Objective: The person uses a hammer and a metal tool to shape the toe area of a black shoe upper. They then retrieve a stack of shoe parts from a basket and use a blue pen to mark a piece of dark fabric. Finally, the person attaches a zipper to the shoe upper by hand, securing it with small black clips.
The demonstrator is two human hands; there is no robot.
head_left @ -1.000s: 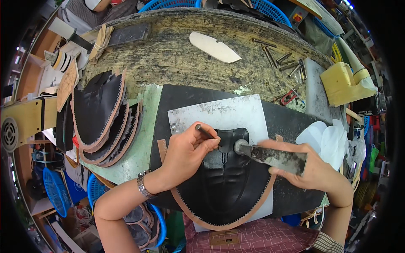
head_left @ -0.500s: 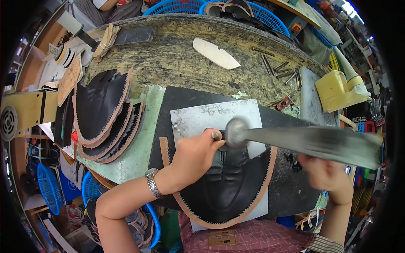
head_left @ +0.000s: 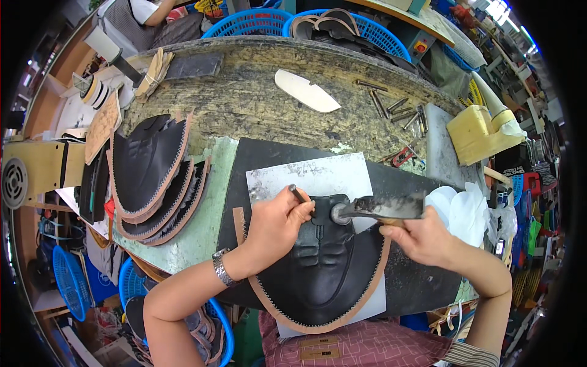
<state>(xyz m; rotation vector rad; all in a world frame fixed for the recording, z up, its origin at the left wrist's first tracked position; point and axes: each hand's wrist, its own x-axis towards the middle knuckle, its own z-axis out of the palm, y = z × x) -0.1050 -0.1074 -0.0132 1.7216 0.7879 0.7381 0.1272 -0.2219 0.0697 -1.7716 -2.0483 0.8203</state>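
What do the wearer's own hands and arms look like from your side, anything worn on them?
The left hand is bare, with a silver metal-link band around its wrist. The right hand is bare too, no wristband; a cream-and-dark striped sleeve shows on that arm, near the lower edge.

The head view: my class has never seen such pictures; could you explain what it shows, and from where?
There is no robot: these are a person's bare hands, seen from a wide fisheye camera worn on the head, looking down, which is why straight edges bend. The left hand holds a metal rod; its lower end is unclear. The right hand grips a hammer-like tool with a round end. Before them lies a black piece with a brown zigzag border, over a pale sheet and a dark board. To the left is a stack of similar pieces; farther off on the worn bench lie loose metal rods and a pale cutout.
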